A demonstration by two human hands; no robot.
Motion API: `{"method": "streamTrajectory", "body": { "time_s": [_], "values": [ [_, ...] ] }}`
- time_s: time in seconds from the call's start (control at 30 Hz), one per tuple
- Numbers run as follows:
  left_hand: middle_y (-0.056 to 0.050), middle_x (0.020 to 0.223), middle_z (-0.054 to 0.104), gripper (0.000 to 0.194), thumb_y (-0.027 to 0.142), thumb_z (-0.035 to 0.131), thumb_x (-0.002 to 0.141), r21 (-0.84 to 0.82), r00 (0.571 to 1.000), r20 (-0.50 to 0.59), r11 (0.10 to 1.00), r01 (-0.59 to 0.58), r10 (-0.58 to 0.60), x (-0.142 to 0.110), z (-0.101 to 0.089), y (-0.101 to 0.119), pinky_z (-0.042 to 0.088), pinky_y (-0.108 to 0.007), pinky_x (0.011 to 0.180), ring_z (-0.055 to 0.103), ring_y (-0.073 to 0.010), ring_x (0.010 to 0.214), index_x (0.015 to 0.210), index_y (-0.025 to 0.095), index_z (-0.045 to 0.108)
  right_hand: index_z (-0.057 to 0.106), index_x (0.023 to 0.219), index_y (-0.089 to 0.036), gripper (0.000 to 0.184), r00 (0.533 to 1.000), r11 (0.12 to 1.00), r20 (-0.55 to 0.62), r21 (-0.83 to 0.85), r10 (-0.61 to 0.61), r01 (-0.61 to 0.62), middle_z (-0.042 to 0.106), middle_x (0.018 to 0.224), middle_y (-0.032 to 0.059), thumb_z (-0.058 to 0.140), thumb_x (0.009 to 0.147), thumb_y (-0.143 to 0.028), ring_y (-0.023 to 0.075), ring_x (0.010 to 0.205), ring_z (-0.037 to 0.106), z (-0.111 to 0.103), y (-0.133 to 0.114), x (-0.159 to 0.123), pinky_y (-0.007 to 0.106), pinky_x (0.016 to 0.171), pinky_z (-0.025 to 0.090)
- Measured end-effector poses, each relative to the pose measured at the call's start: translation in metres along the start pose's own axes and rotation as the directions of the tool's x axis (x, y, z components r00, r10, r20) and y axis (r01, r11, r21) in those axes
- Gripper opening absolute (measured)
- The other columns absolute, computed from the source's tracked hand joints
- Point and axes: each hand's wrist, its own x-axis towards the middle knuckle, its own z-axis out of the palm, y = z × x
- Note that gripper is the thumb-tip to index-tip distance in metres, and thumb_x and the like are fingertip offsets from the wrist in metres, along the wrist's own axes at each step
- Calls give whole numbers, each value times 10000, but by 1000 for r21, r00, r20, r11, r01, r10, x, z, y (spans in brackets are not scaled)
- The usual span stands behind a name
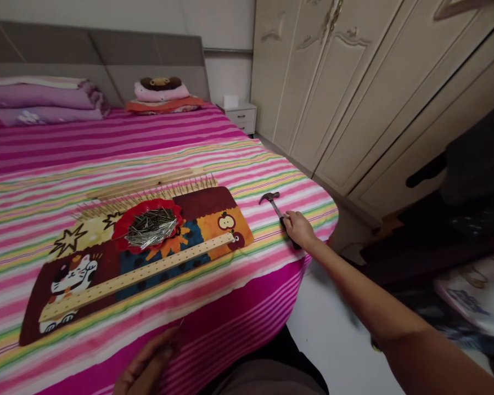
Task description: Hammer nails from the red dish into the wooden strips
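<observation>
My right hand is wrapped around the black handle of a claw hammer, which lies on the bed to the right of the mat. Low in front of me, my left hand pinches a thin nail. A wooden strip with rows of small dark holes or marks rests along the near side of a patterned mat. Behind it, a red scalloped dish holds a heap of loose nails. Another wooden strip with many nails standing up in it lies beyond the dish.
Plain wooden strips lie farther back on the striped bedspread. Folded purple bedding and a pink and orange stack sit by the headboard. Wardrobe doors stand at the right, past the bed's edge.
</observation>
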Motion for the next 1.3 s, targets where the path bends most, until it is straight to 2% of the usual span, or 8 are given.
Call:
{"method": "streamTrajectory", "body": {
  "time_s": [0.1, 0.3, 0.4, 0.47, 0.73, 1.0, 1.17, 1.3],
  "values": [
    [-73, 1021, 717, 572, 436, 832, 413, -87, 1000, -14, 996, 10, -11, -9, 23, 15, 545, -358, 847, 636, -303, 1017, 936, 227, 727, 576, 1175, -187, 271, 999, 999, 31, 41, 26, -27, 589, 1210, 83, 552, 925, -289, 211, 994, 611, 8, -1, 4, 415, 835, 524],
    [-65, 946, 732, 568, 446, 833, 446, -162, 997, -77, 987, 11, -24, -13, 52, 23, 558, -326, 823, 666, -264, 945, 943, 195, 720, 575, 1162, -164, 274, 990, 961, 103, 249, 96, -119, 611, 1150, 77, 559, 922, -296, 197, 930, 631, 23, -18, -7, 390, 780, 543],
    [-61, 999, 723, 565, 450, 832, 448, -126, 995, -97, 992, 11, -23, -7, 55, 21, 567, -297, 782, 656, -264, 972, 940, 195, 720, 595, 1035, -138, 190, 983, 920, 176, 373, 57, -120, 646, 875, 16, 551, 923, -285, 121, 658, 620, 37, -41, -32, 273, 585, 532],
    [-56, 1044, 712, 548, 456, 819, 482, -67, 994, -111, 998, -17, 9, -2, 55, 24, 561, -276, 780, 644, -255, 1002, 956, 202, 716, 577, 904, -177, 71, 979, 890, 202, 446, 1, -93, 554, 597, -66, 519, 893, -218, 102, 457, 509, 48, -61, -47, 225, 444, 449],
    [-85, 896, 723, 539, 491, 791, 525, -2, 976, -119, 983, -185, 184, 32, 58, 64, 554, -371, 824, 679, -242, 858, 922, 142, 686, 510, 673, -225, 89, 963, 814, 186, 578, -194, 52, 462, 606, -57, 546, 683, -144, 141, 598, 439, 73, -110, -64, 244, 557, 348],
    [-75, 886, 708, 575, 528, 769, 537, -65, 975, -112, 978, -199, 191, 46, 82, 73, 576, -366, 688, 683, -239, 788, 942, 141, 640, 573, 713, -218, 88, 951, 730, 231, 684, -206, -8, 559, 691, -35, 567, 664, -145, 156, 685, 505, 82, -112, -71, 267, 668, 392],
    [-63, 861, 702, 525, 446, 783, 554, -176, 979, -59, 963, -202, 195, 52, 90, 91, 563, -350, 670, 681, -225, 774, 959, 148, 633, 547, 831, -236, 90, 965, 624, 262, 756, -11, -198, 573, 614, -50, 532, 743, -229, 124, 479, 476, 80, -91, -82, 234, 461, 383],
    [-50, 838, 698, 466, 373, 791, 557, -241, 981, -16, 952, -191, 193, 57, 97, 98, 555, -369, 723, 680, -217, 778, 940, 154, 643, 479, 800, -240, 58, 940, 500, 299, 797, 161, -339, 533, 526, -78, 495, 746, -250, 95, 349, 412, 79, -70, -85, 202, 325, 314]
  ]
}}
